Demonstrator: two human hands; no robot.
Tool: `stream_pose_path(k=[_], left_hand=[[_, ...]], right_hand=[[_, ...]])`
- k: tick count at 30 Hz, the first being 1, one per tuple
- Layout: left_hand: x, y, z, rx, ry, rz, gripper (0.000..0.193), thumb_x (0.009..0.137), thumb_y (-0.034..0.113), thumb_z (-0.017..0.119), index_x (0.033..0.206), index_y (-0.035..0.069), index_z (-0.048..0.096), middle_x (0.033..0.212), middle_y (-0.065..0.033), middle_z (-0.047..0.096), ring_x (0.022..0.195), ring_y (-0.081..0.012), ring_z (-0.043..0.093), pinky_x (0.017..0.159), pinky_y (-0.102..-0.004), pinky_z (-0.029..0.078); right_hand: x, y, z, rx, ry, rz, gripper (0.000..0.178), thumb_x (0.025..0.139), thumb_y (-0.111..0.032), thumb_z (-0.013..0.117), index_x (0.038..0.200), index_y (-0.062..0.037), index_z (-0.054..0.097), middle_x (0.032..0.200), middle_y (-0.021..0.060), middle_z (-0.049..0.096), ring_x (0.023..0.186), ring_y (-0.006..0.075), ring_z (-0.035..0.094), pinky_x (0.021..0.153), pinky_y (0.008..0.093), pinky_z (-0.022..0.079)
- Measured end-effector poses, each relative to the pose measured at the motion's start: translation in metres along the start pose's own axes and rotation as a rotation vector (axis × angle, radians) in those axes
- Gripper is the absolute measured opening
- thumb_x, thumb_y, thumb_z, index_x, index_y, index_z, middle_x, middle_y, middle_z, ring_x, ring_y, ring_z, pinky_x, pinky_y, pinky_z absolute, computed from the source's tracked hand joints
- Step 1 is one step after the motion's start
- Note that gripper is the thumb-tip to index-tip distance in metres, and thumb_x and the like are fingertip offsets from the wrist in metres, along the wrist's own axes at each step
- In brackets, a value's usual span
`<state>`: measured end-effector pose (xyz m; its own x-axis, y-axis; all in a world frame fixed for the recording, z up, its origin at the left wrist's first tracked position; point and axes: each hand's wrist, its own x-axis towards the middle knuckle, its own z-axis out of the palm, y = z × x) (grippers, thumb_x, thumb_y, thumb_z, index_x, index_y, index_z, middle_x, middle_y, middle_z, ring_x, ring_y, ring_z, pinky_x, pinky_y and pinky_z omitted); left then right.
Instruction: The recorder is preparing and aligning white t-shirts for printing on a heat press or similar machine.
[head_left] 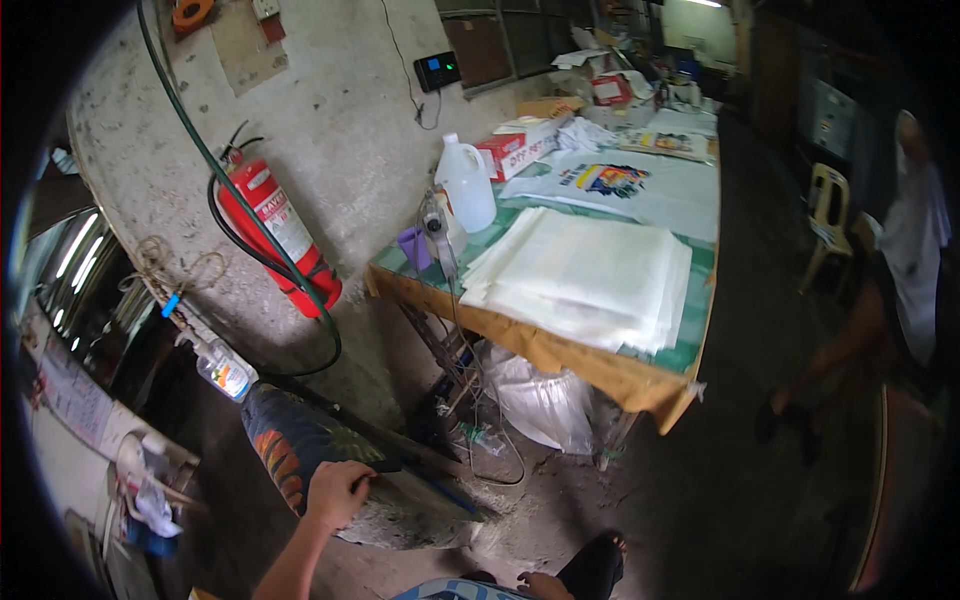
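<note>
My left hand [338, 494] rests with curled fingers on a dark printed cloth [300, 440], which lies over a low grey ledge [400, 505]. Whatever the curled fingers hold, if anything, is hidden. At the lower edge, my right hand [545, 585] hangs low in front of my body with its fingers loosely apart, holding nothing that I can see. A clear pump bottle [222, 370] stands at the far end of the cloth.
Ahead, a table [690, 365] with a green top bears a stack of white sheets [585, 270], a plastic jug [466, 185] and a printed white shirt [610, 182]. A red fire extinguisher [280, 235] hangs left. A person [910, 250] and a plastic chair [830, 220] are at right.
</note>
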<state>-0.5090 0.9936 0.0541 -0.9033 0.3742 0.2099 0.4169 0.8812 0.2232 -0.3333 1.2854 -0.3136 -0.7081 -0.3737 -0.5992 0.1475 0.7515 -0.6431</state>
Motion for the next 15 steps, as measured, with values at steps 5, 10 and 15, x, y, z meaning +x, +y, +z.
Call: stream_pose_path(k=[5, 10, 15], left_hand=[[-0.014, -0.011, -0.007, 0.109, -0.034, -0.055, 0.011, 0.062, 0.003, 0.054, 0.070, 0.008, 0.060, 0.073, -0.0057, 0.061, 0.068, -0.0254, 0.057, 0.065, -0.0338, 0.043], [-0.012, -0.006, 0.007, 0.270, -0.061, -0.022, 0.009, 0.061, 0.003, 0.055, 0.068, 0.008, 0.057, 0.073, -0.0041, 0.059, 0.072, -0.0234, 0.056, 0.071, -0.0333, 0.041], [-0.013, -0.004, 0.012, 0.351, -0.056, -0.047, 0.010, 0.060, 0.003, 0.055, 0.068, 0.009, 0.055, 0.072, -0.0038, 0.057, 0.073, -0.0238, 0.055, 0.072, -0.0338, 0.040]], right_hand=[[-0.019, 0.044, -0.084, -0.042, -0.067, -0.109, 0.038, 0.078, -0.034, 0.050, 0.104, -0.0080, 0.056, 0.099, 0.0141, 0.059, 0.091, 0.0308, 0.056, 0.076, 0.0388, 0.044], [-0.035, 0.071, -0.121, -0.022, -0.105, -0.142, 0.038, 0.078, -0.034, 0.050, 0.104, -0.0076, 0.056, 0.098, 0.0144, 0.059, 0.091, 0.0311, 0.056, 0.076, 0.0390, 0.044], [-0.044, 0.086, -0.140, -0.024, -0.138, -0.135, 0.038, 0.078, -0.034, 0.050, 0.104, -0.0072, 0.056, 0.098, 0.0148, 0.059, 0.091, 0.0313, 0.056, 0.076, 0.0393, 0.044]])
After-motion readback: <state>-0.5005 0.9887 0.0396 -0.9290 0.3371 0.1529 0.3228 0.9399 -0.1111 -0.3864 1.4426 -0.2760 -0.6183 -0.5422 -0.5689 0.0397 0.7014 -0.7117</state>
